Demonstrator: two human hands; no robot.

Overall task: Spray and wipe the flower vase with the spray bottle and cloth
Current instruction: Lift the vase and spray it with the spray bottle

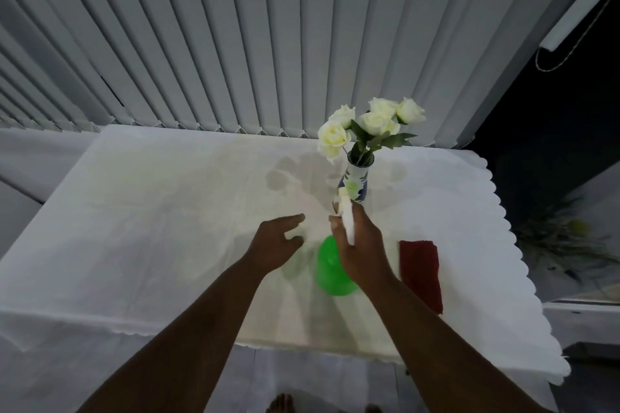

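A slim white vase with blue and green flower patterns point(356, 182) stands upright on the table, holding white roses point(369, 122). My right hand point(360, 248) is wrapped around the white trigger head of a green spray bottle point(330, 268), held just in front of the vase with the nozzle pointing at it. My left hand point(276, 245) hovers to the left of the bottle, fingers apart and holding nothing. A folded dark red cloth point(421, 273) lies flat on the table to the right of my right hand.
The table wears a white cloth with a scalloped edge point(503, 228). Grey vertical blinds point(235, 43) hang right behind it. A plant point(563, 238) sits low to the right of the table. My bare toes point(281, 404) show below the front edge.
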